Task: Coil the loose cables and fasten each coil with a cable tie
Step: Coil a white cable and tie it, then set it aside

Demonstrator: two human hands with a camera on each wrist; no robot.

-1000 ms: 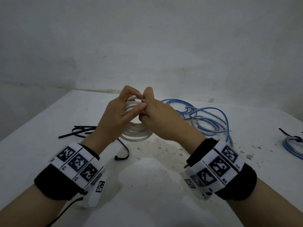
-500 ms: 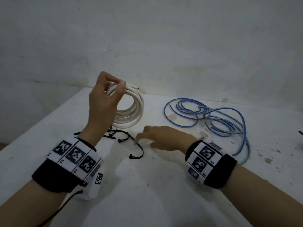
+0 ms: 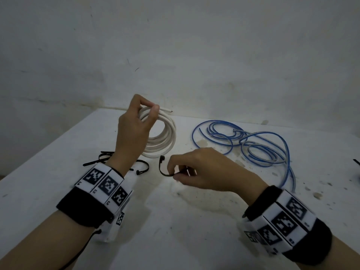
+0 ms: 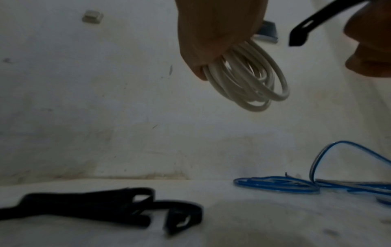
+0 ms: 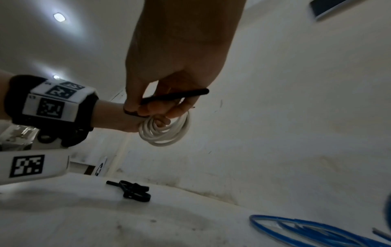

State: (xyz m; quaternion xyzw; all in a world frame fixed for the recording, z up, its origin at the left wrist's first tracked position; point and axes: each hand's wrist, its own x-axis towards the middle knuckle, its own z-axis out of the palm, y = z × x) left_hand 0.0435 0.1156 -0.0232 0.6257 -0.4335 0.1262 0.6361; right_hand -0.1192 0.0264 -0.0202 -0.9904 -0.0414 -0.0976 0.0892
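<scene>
My left hand (image 3: pixel 136 125) holds a coil of white cable (image 3: pixel 165 139) upright above the table, thumb and fingers pinched round its top; the coil (image 4: pixel 249 80) hangs below the fingers in the left wrist view. My right hand (image 3: pixel 196 168) pinches a black cable tie (image 3: pixel 162 169) just above the table, in front of the coil; the tie (image 5: pixel 169 97) runs across its fingers in the right wrist view. A loose blue cable (image 3: pixel 253 145) sprawls on the table to the right.
Several more black cable ties (image 3: pixel 105 157) lie on the white table (image 3: pixel 175 221) behind my left wrist, also seen as ties (image 4: pixel 105 210) close below. A wall stands right behind the table. A dark object (image 3: pixel 356 162) sits at the right edge.
My hands have separated: the left lifted the white coil up and left, while the right dropped to the table and picked up a black cable tie.
</scene>
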